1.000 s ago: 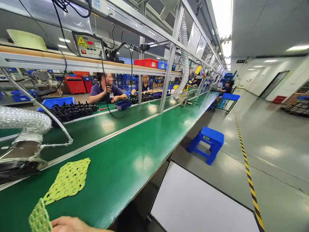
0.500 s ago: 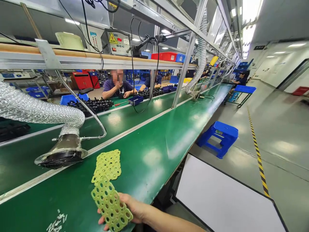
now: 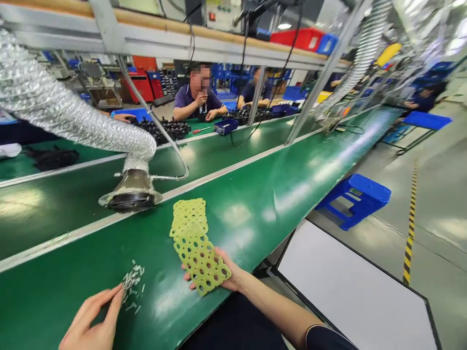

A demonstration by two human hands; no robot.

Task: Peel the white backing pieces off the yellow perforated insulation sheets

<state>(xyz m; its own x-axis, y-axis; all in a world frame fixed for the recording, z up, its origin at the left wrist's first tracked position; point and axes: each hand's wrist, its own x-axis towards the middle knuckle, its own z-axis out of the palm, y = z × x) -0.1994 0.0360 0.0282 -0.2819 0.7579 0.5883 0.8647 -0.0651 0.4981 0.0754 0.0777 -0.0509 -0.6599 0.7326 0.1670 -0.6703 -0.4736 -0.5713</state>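
Right hand [image 3: 228, 272] grips a perforated yellow-green sheet [image 3: 202, 262]; left hand [image 3: 118, 290], fingertips together, apparently pinches small pale pieces [image 3: 134, 278].

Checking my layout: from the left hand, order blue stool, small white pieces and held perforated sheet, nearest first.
1. Small white pieces: at the left hand.
2. Held perforated sheet: in the right hand.
3. Blue stool: far right, on the floor.

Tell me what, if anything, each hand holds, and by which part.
Right hand: the yellow-green holed sheet, by its near half. Left hand: at the white pieces; any hold cannot be told.
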